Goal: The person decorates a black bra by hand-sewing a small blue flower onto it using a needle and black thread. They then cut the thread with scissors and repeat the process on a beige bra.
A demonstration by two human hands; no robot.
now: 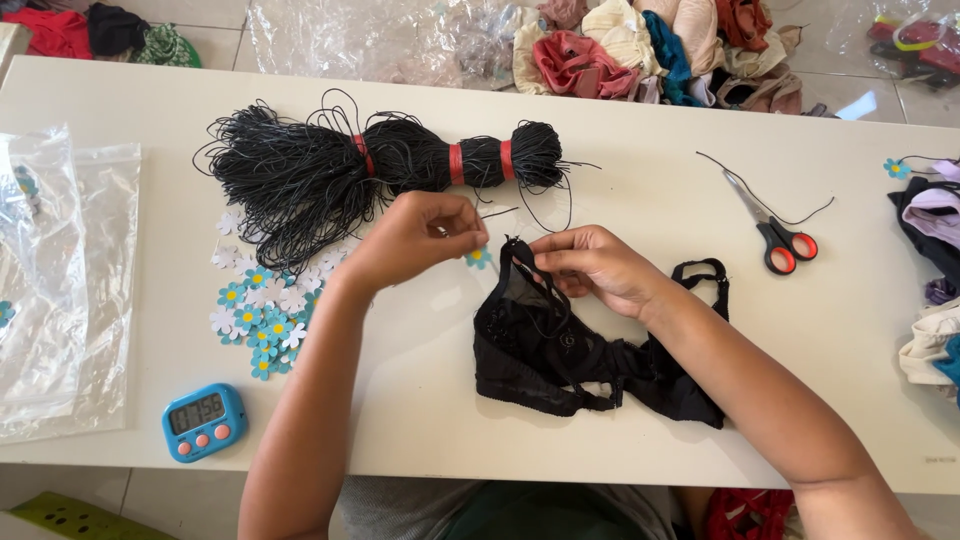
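Note:
A black lace bra (560,350) lies on the white table (640,110) in front of me. My right hand (590,268) pinches its top strap near the centre. My left hand (425,235) is closed on a thin black cord that ends just past its fingertips; a small blue flower tag (478,258) hangs below those fingers. Behind the hands lies a big bundle of black cord (350,170) bound with red bands.
Blue and white paper flowers (262,305) are heaped at the left. A blue digital timer (203,421) sits near the front edge. Red-handled scissors (775,232) lie at the right. Clear plastic bags (60,280) cover the far left; garments (935,260) are piled at the right edge.

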